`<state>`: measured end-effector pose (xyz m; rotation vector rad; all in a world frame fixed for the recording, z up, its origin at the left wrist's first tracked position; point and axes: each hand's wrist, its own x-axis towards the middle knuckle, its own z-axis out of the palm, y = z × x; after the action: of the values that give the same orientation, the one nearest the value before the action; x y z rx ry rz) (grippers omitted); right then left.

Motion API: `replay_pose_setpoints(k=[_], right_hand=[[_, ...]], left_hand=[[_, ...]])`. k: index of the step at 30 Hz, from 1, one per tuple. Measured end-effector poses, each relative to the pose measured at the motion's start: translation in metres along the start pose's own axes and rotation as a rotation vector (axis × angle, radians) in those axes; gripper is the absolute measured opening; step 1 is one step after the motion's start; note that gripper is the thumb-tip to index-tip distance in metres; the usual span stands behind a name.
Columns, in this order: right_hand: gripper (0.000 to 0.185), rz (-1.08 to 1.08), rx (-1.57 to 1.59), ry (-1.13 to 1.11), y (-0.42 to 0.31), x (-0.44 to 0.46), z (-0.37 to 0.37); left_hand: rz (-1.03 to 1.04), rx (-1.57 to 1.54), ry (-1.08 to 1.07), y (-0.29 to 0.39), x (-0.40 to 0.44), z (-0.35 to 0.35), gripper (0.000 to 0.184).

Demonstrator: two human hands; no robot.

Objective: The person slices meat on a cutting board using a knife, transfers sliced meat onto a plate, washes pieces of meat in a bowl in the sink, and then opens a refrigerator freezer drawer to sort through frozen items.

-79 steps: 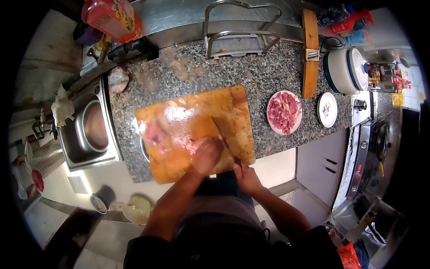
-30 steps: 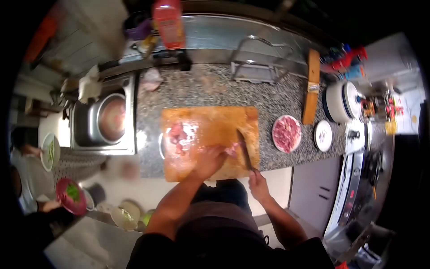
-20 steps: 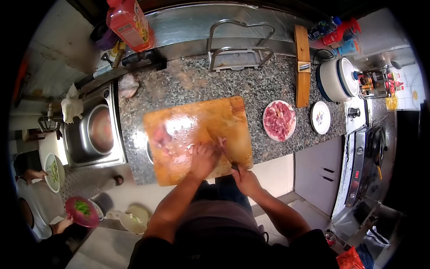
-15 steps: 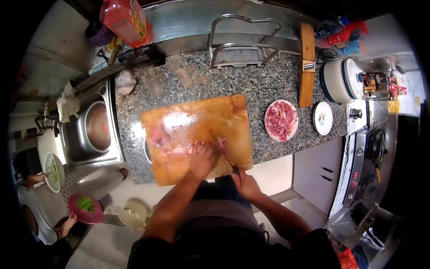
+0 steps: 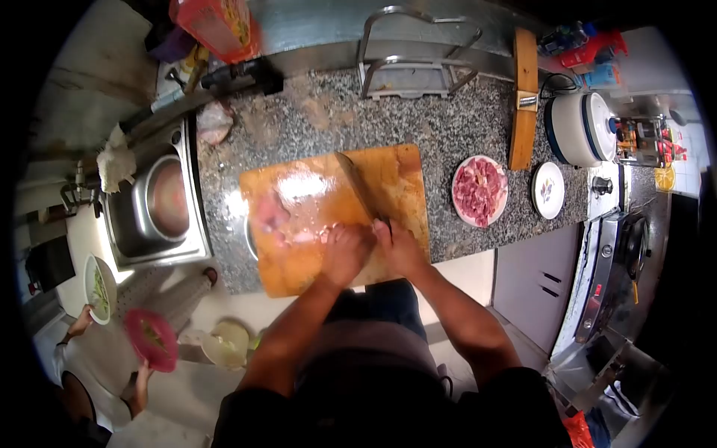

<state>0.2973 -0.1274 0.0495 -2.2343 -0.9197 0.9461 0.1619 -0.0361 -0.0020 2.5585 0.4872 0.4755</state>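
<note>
The right hand [image 5: 399, 248] has its fingers closed round the handle of one knife [image 5: 357, 190], whose blade slants forward and leftward from them over the board [image 5: 399, 179]. The left hand [image 5: 348, 250] lies just beside, fingers bent down to the board; whether they pinch anything, I cannot tell. Small bits of meat [image 5: 306, 236] lie on the board just left of the left fingertips, too blurred to count. One bigger lump [image 5: 272, 214] sits farther left of those fingers and a little forward.

Right of the right fingers, off the board, are two plates: one heaped with cut meat [image 5: 480, 191], then one patterned plate [image 5: 549, 191]. Beyond them stand one wooden slicer [image 5: 524, 127] and one pot [image 5: 571, 128]; forward of the fingers, one rack [image 5: 407, 58]. Well left of the left fingers is one sink [image 5: 193, 201] with one metal bowl in it. Farther left, a co-worker's two hands hold two dishes, one white [image 5: 90, 287] and one pink [image 5: 164, 336], greens in the white one.
</note>
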Motion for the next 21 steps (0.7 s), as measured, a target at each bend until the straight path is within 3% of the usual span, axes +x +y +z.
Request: replay_pose_setpoints(k=[1,3,4,8,12,15,17,18,20,21], right_hand=[[0.045,0.045,0.078,-0.061,0.005,0.009,-0.002],[0.044,0.076,0.140,-0.131,0.000,0.012,-0.019],[0.041,0.069,0.155,-0.070,-0.007,-0.006,-0.031],[0.036,0.077,0.168,-0.002,-0.011,-0.054,-0.024],[0.034,0.081,0.100,-0.008,0.001,-0.068,0.013],[0.033,0.061,0.077,0.020,0.009,-0.065,0.015],[0.035,0.116,0.040,0.048,0.007,-0.063,0.005],[0.035,0.108,0.067,0.070,0.012,-0.060,0.003],[0.033,0.100,0.095,0.069,0.008,-0.056,-0.007],[0.032,0.097,0.120,0.064,0.005,-0.056,-0.011]], left_hand=[[0.017,0.013,0.013,-0.003,-0.001,-0.003,0.027],[-0.149,-0.313,0.005,-0.003,0.001,-0.018,0.031],[-0.049,-0.089,0.185,-0.011,-0.015,-0.014,0.035],[-0.204,-0.071,0.071,-0.010,-0.016,-0.030,0.051],[-0.296,-0.070,0.092,-0.008,-0.008,-0.028,0.048],[-0.435,-0.174,-0.071,-0.015,-0.010,-0.031,0.039],[-0.877,-0.856,-0.278,-0.019,-0.011,-0.033,0.030],[-0.876,-0.851,-0.279,-0.018,-0.009,-0.036,0.030],[-1.201,-1.411,-0.280,-0.015,-0.002,-0.047,0.029],[-1.198,-1.411,-0.279,-0.013,0.000,-0.051,0.029]])
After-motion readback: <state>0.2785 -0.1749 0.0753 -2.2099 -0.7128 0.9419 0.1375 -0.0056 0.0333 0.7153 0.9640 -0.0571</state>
